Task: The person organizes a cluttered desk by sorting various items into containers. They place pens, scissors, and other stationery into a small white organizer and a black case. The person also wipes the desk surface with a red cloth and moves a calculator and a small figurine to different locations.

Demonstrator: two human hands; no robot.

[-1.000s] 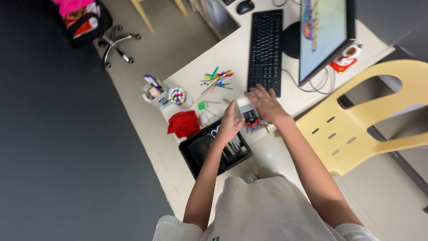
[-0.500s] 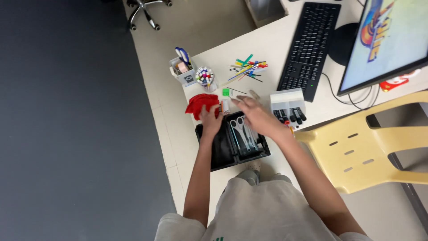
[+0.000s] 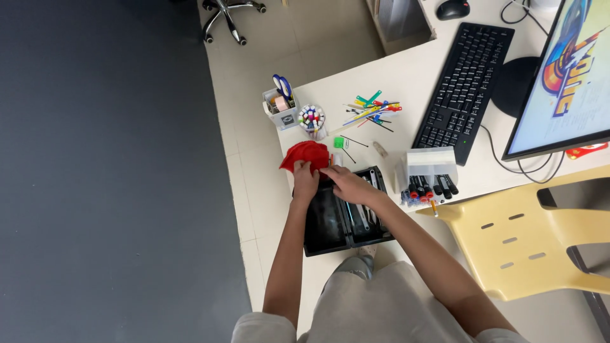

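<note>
A crumpled red cloth lies at the table's near-left edge, just beyond an open black tool case that holds metal tools. My left hand pinches the cloth's near edge. My right hand reaches over the case, its fingertips on the same edge of the cloth. Both forearms cross above the case and hide part of it.
A white box of markers stands right of the case. Farther back are a cup of small pens, a grey holder with scissors, scattered coloured sticks, a black keyboard and a monitor. A yellow chair sits right.
Both hands moved from the marker box and case over to the red cloth and took hold of it. The view shifted, so the desk sits lower and further right.
</note>
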